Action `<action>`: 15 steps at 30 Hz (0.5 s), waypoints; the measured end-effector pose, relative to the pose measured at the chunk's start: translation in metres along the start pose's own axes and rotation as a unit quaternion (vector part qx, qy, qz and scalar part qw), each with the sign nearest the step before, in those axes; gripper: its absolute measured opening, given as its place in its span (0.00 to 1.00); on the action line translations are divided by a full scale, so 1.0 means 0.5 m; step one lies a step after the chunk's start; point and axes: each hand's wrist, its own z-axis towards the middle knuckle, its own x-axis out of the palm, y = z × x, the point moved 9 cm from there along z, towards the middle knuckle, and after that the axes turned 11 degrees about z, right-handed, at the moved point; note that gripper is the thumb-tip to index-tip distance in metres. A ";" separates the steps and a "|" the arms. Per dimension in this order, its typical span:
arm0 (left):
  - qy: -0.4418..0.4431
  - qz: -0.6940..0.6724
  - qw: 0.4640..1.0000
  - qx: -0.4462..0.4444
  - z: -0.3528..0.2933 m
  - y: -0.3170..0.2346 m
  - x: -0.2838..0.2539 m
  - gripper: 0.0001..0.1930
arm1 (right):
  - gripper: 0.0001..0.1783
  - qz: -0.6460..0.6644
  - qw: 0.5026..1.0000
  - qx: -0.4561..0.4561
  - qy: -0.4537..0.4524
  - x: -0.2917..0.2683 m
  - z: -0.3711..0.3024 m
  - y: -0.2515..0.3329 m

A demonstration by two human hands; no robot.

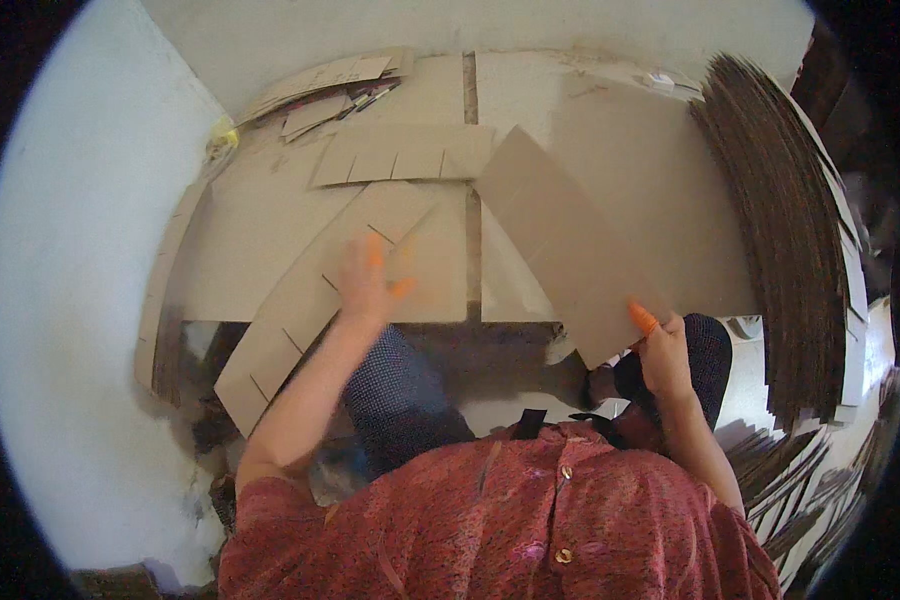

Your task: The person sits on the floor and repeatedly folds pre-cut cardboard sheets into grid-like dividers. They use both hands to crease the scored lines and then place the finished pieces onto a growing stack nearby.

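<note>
My right hand (664,352) grips a long plain cardboard strip (570,240) by its near right edge, with an orange covering on the thumb. The strip slants away to the left over the table. My left hand (366,288), slightly blurred, lies over a slotted cardboard strip (295,300) with fingers stretched and thumb apart; orange coverings show on its thumb and a finger. That strip lies diagonally, its near end jutting past the table edge. Beyond it, another slotted cardboard strip (400,153) lies crosswise on the table (245,215).
A tall stack of cardboard strips (770,230) stands at the right, with more cardboard sheets (790,470) below it. Cardboard pieces (320,78) and pens (370,98) lie at the far left. Another strip stack (165,300) leans near the white wall (80,250). A dark gap (472,250) divides the tabletop.
</note>
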 end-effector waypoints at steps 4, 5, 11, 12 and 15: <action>-0.077 0.236 0.969 0.011 0.014 0.192 0.063 0.22 | 0.10 -0.119 0.990 -0.027 0.065 0.039 -0.029 -0.006; -0.016 0.209 0.978 0.010 0.034 0.184 0.064 0.20 | 0.10 -0.124 0.988 -0.044 0.077 0.033 -0.028 -0.011; 0.100 0.200 0.974 0.043 0.085 0.097 -0.009 0.12 | 0.13 -0.141 0.971 -0.146 0.125 0.078 -0.060 0.044; 0.116 0.194 0.972 0.061 0.091 0.083 -0.014 0.11 | 0.13 -0.137 0.967 -0.173 0.130 0.088 -0.068 0.056; 0.084 0.077 0.989 0.096 0.100 0.011 -0.058 0.11 | 0.12 -0.087 0.966 -0.193 0.146 0.119 -0.090 0.088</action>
